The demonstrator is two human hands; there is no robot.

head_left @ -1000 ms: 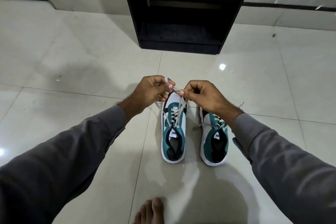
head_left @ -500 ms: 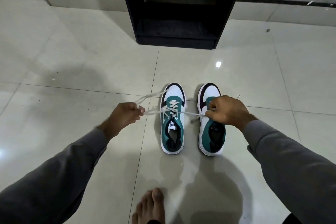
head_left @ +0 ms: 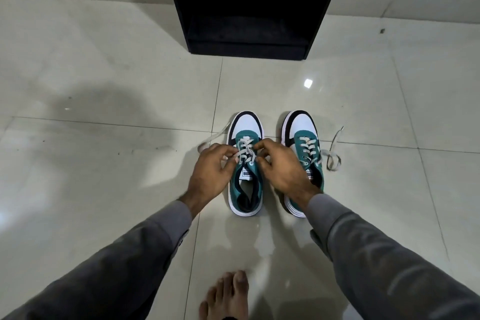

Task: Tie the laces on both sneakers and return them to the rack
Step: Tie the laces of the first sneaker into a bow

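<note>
Your left hand [head_left: 211, 174] and right hand [head_left: 281, 169] are pinching white laces [head_left: 245, 150] over the left teal-and-white sneaker [head_left: 245, 163], toe pointing toward the black rack [head_left: 249, 8]

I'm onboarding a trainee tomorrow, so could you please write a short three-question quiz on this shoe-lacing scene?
1. True or false: both sneakers already stand inside the black rack.
2. Which sneaker are the hands working on? A) the left sneaker B) the right sneaker C) neither
3. Fill in: the right sneaker's loose lace trails onto the ____.

Key
1. False: both stand on the tiled floor in front of the rack.
2. A: the left hand and right hand pinch the laces over the left sneaker's tongue.
3. floor
</note>
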